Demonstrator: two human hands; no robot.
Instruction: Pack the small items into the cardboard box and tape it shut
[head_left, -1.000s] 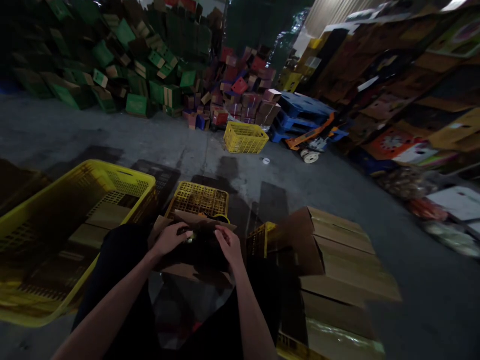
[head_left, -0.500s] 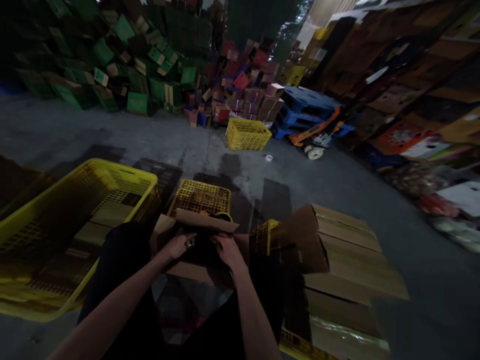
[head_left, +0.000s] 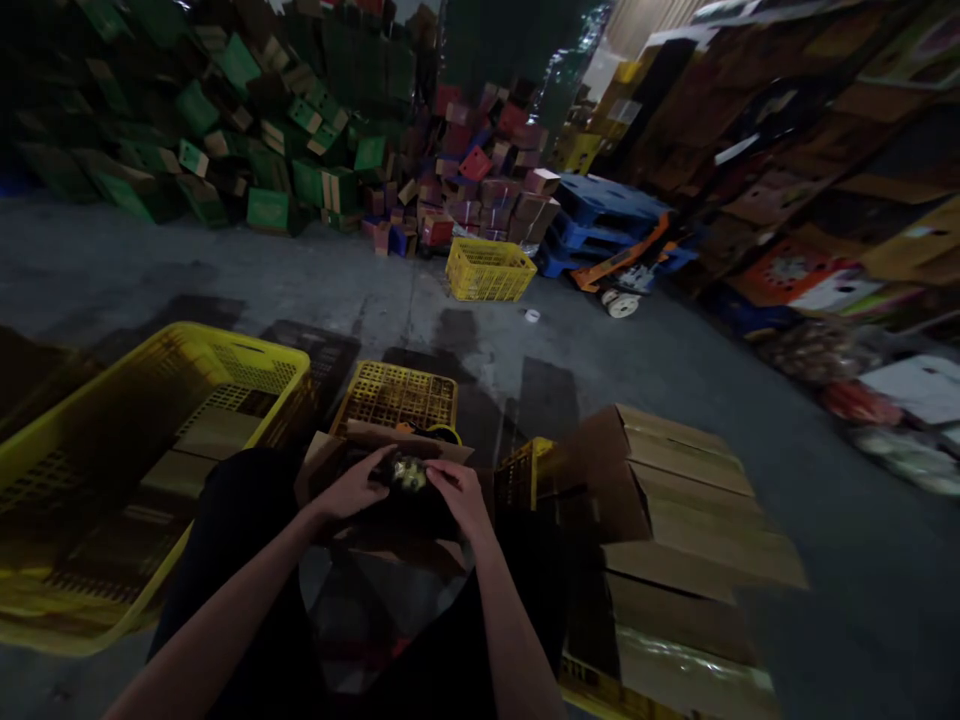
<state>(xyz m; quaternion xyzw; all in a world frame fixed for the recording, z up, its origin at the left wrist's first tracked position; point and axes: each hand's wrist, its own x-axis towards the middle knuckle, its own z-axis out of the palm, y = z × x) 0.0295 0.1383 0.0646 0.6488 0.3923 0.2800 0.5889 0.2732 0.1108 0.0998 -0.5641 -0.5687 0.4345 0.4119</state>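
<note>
An open cardboard box point(head_left: 367, 432) with its flaps up stands between the knees, its inside mostly dark. At its opening lies a small shiny pale yellow-green bundle point(head_left: 409, 474), too blurred to name exactly. My left hand point(head_left: 356, 488) is beside the bundle's left side, thumb and fingers apart. On the other side, my right hand point(head_left: 459, 494) has its fingertips pinched at the bundle's right edge. An upturned yellow crate point(head_left: 401, 392) is just beyond the box, with a black-and-yellow roundish item point(head_left: 442, 433) by the far flap.
At left is a large yellow crate point(head_left: 281, 385) holding cardboard boxes. Stacked cardboard boxes point(head_left: 697, 500) stand close on the right. Farther off are another yellow crate point(head_left: 491, 272), blue pallets point(head_left: 607, 205), an orange pallet jack point(head_left: 626, 262) and piled green boxes point(head_left: 270, 210).
Both hands have risen out of the box's dark inside. The shiny bundle now shows between them. The view has shifted slightly.
</note>
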